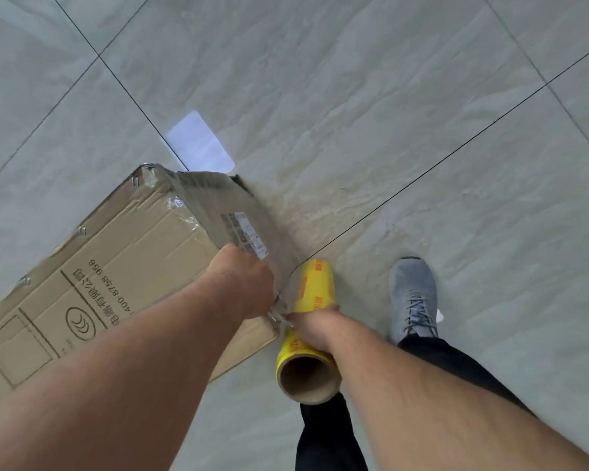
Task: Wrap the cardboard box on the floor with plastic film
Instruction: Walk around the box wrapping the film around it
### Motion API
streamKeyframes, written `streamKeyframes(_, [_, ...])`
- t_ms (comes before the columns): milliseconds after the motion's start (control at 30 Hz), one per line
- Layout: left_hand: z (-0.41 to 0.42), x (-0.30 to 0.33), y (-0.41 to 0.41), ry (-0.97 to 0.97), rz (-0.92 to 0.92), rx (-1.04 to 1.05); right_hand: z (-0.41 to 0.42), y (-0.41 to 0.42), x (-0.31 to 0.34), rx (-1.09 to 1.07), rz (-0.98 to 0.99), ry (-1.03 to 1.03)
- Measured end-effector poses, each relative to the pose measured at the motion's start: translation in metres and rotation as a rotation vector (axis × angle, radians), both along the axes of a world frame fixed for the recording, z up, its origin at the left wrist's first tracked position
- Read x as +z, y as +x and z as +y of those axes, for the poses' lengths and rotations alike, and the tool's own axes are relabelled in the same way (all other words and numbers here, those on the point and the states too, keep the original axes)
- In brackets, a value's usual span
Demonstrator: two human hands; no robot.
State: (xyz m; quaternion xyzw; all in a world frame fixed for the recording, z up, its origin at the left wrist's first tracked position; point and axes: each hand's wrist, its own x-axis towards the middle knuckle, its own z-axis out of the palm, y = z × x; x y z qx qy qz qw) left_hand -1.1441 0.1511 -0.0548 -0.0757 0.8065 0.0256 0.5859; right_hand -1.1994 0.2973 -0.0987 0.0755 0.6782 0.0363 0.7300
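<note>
A brown cardboard box (126,266) with black print lies on the tiled floor at lower left. Clear plastic film (252,212) covers its right end face and stretches to a yellow roll (315,290) with a cardboard core. My right hand (315,329) grips the roll around its middle, just right of the box's near corner. My left hand (244,283) lies on the box's top edge at that corner, fingers curled over the film; whether they pinch the film is hidden.
Grey tiled floor (388,113) with dark grout lines extends all around. A bright window reflection (201,142) lies beyond the box. My grey shoe (413,300) and dark trouser legs stand right of the roll.
</note>
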Motion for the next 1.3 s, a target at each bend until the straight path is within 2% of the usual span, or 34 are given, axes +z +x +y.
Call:
streamKeyframes(167, [0.003,-0.003,-0.004,0.003,-0.101,-0.031,0.024,0.032,-0.018,-0.309,-0.073,0.054])
streamKeyframes(233, [0.003,-0.003,-0.006,-0.007,-0.12,-0.035,0.03,0.03,-0.006,-0.475,-0.104,0.096])
streamKeyframes(467, [0.002,-0.002,-0.006,0.002,-0.11,-0.061,0.06,0.038,0.002,-0.893,-0.158,0.178])
streamKeyframes(600, [0.001,-0.005,-0.005,0.007,-0.103,-0.065,0.062,0.048,0.002,-1.057,-0.173,0.164])
streamKeyframes(733, [0.002,-0.006,-0.004,0.006,-0.085,-0.061,0.064,0.046,-0.008,-1.0,-0.084,0.105])
streamKeyframes(933, [0.012,-0.007,0.0,0.029,0.03,-0.049,0.079,0.044,-0.011,-0.524,0.029,-0.027])
streamKeyframes(1067, [0.034,-0.01,0.01,0.127,0.191,-0.021,0.055,0.067,0.008,-0.609,0.071,-0.01])
streamKeyframes(1100, [0.043,-0.01,0.014,0.173,0.181,-0.029,0.052,0.08,0.003,-0.462,-0.016,-0.151])
streamKeyframes(1133, [0.051,-0.008,0.017,0.197,0.146,-0.048,0.047,0.085,-0.002,-0.457,-0.047,-0.236])
streamKeyframes(1200, [0.057,-0.007,0.018,0.169,0.091,-0.069,0.031,0.085,-0.007,-0.897,-0.135,-0.022])
streamKeyframes(1233, [0.055,-0.006,0.017,0.15,0.084,-0.065,0.033,0.086,-0.018,-0.983,-0.058,-0.019])
streamKeyframes(1300, [0.052,-0.006,0.016,0.15,0.089,-0.075,0.029,0.076,0.009,-0.86,-0.055,0.015])
